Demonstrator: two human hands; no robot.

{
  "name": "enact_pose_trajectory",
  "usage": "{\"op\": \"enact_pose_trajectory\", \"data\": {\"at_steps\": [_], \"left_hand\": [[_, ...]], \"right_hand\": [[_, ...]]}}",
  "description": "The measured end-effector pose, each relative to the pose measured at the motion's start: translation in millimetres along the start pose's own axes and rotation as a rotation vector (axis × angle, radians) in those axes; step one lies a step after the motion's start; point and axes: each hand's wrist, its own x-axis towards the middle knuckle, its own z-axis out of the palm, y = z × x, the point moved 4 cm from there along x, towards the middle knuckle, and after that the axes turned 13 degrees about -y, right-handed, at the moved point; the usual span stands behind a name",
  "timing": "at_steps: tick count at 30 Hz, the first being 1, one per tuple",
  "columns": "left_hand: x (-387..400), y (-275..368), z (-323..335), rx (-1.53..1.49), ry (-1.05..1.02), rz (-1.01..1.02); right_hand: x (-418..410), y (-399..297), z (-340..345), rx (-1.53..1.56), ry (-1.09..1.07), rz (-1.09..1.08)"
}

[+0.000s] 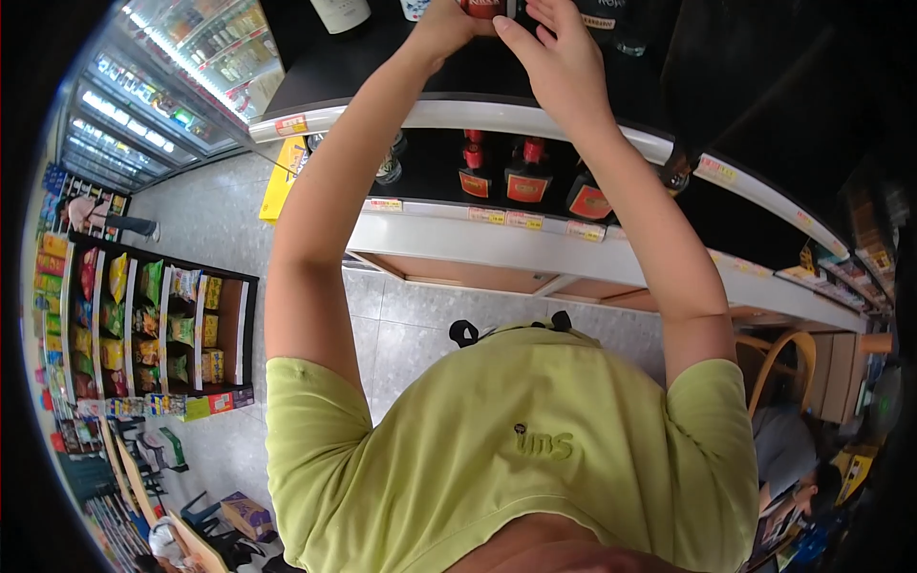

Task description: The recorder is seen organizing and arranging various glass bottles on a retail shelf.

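At the top edge, my left hand (pixel 445 34) is wrapped around a bottle with a red label (pixel 484 8), cut off by the edge. My right hand (pixel 562 54) is beside it, thumb and fingers apart, its thumb tip close to the bottle's base; I cannot tell whether it touches. Both hands are over a black upper shelf (pixel 315 82) with a white front rail. Left of them on this shelf are a white-labelled bottle (pixel 342 14) and a blue-and-white one (pixel 415 8). A dark bottle (pixel 600 16) and a clear glass base (pixel 630 44) stand to the right.
Below, dark red-capped bottles (pixel 529 172) line a lower shelf with price tags. A yellow carton (pixel 283 183) is at its left end. Snack racks (pixel 154 322) and drink fridges (pixel 136 107) stand left. Other people (pixel 788 448) are at lower right, far left and lower left.
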Motion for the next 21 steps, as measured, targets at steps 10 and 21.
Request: {"op": "enact_pose_trajectory", "data": {"at_steps": [10, 21], "left_hand": [[-4, -6, -3, -0.186, 0.053, -0.071], [6, -13, 14, -0.146, 0.094, -0.019]], "right_hand": [[-156, -10, 32, 0.054, -0.17, 0.157], [-286, 45, 9, -0.037, -0.284, 0.604]]}}
